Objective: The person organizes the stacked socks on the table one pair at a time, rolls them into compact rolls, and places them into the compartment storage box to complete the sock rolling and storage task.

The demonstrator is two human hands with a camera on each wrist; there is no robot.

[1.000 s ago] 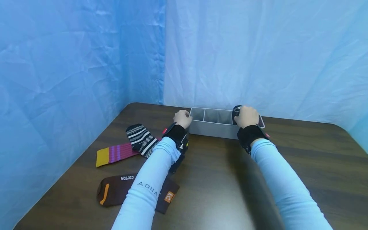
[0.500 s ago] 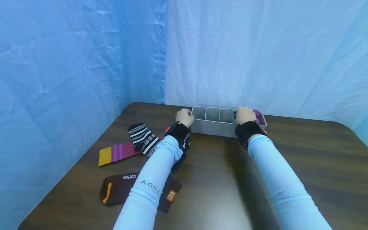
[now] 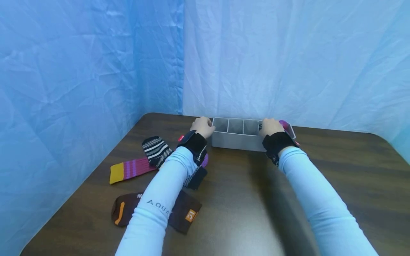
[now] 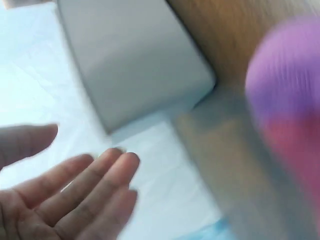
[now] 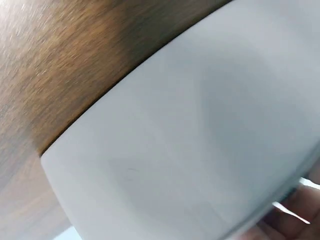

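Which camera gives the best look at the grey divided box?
The head view: it shows the whole grey box with its dividers, between the left hand and right hand. The left wrist view shows only one blurred outer corner; the right wrist view shows only a close, blurred stretch of its wall.

Socks (image 3: 153, 167) left of tray (image 3: 237, 140)

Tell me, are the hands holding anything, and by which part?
The left hand is open beside the grey divided box and holds nothing. The right hand rests on the box's right end, but whether it grips anything cannot be told.
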